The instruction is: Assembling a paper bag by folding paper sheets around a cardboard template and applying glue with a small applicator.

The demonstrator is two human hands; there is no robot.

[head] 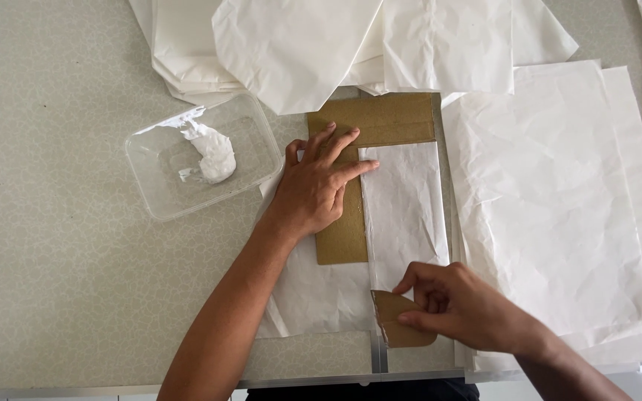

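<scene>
The left hand lies flat, palm down and fingers spread, on a brown cardboard sheet near the middle of the pale speckled counter; its fingertips reach onto the edge of a white paper strip folded over the right part of that cardboard. It grips nothing, only presses down. The right hand is closed on a small cardboard piece with a rounded corner, thumb and fingers pinching it at its right side, and holds it at the lower end of the white strip, close to the counter's front edge. Under the cardboard sheet a larger white paper sheet spreads out toward the person. Just to the right lies a stack of crinkled white sheets, its left edge beside the strip. More folded white paper is heaped along the far side, overlapping the top of the cardboard. To the left of the left hand stands a clear plastic tub holding a dab of white paste, apart from the hand.
</scene>
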